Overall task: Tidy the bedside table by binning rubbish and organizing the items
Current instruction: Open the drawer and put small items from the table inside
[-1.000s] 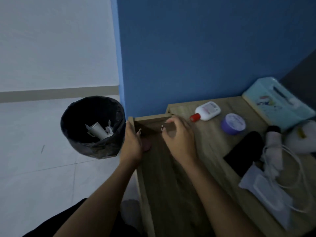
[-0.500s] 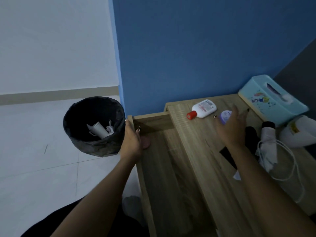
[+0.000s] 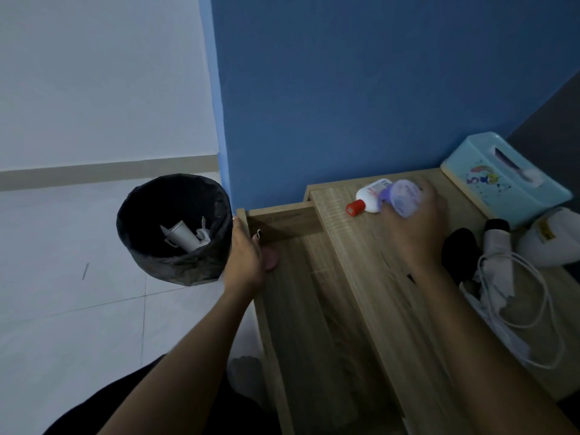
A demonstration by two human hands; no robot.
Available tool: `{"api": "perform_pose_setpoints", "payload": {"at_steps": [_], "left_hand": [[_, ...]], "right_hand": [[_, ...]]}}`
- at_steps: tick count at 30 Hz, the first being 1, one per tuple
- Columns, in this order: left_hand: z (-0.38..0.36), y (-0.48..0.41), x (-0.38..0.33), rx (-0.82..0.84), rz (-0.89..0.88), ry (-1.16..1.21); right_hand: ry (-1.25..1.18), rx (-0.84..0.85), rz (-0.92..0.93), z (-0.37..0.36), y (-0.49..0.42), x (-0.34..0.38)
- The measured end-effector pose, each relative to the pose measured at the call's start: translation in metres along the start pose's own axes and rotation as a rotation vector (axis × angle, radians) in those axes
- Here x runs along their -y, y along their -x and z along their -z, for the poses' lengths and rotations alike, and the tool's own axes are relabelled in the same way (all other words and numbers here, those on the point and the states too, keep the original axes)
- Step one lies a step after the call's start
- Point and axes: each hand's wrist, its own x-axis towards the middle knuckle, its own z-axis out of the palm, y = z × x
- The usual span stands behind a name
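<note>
Head view only, dim light.

- Left hand [image 3: 246, 259] sat on the near-left wall of the open drawer [image 3: 314, 324], by its far corner. Fingers went down the outside and the thumb lay inside, so it was clasping the wall.
- Right hand [image 3: 417, 230] was over the far end of the table [image 3: 361, 246], its fingers wrapped round a purple tub [image 3: 405, 197]. The tub was motion-blurred. I couldn't tell if it was touching the table or off it.
- The tub overlapped the base end of a white bottle [image 3: 372, 194] with a red cap. The bottle lay on its side at the back of the table, cap pointing toward the drawer.
- In the drawer: a pink round thing [image 3: 272, 258] just beside the left thumb, and a small metal ring [image 3: 259, 232] near the far corner. Too dark to see anything else in there.
- Bin [image 3: 169, 268] with a black liner stood on the floor left of the drawer, close to the left hand. It held a white cup [image 3: 183, 238] and crumpled white paper.
- Teal tissue box [image 3: 502, 183] was at the back right of the table, against the blue wall.
- Right of the right wrist: a black object [image 3: 459, 249], then a white dryer [image 3: 497, 246] with a dark tip. Its white cable [image 3: 547, 309] was looped loosely toward the front.
- A pale rounded item [image 3: 552, 243] sat at the right edge; I couldn't identify it.
- White wrappers [image 3: 502, 328] lay under the cable loop.
</note>
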Motion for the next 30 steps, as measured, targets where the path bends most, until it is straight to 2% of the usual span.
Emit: {"api": "perform_pose_setpoints", "payload": {"at_steps": [2,6,9,20,24,30], "left_hand": [[0.000,-0.001,-0.001,-0.001,0.008,0.011],[0.000,-0.001,0.001,-0.006,0.004,-0.023],[-0.002,-0.002,0.001,-0.005,0.009,-0.039],[-0.004,-0.002,0.004,-0.036,0.022,-0.010],[-0.003,-0.001,0.003,-0.034,0.013,0.007],[-0.002,0.001,0.003,-0.044,-0.008,-0.002]], "right_hand": [[-0.135,0.083,0.093,-0.014,0.022,0.028],[-0.192,0.226,0.214,-0.049,0.076,0.065],[-0.131,0.356,0.199,-0.075,0.108,0.069],[0.054,0.481,-0.030,-0.138,0.126,0.003],[0.049,0.566,-0.022,-0.155,0.117,-0.007],[0.106,0.551,0.012,-0.177,0.116,-0.006]]}}
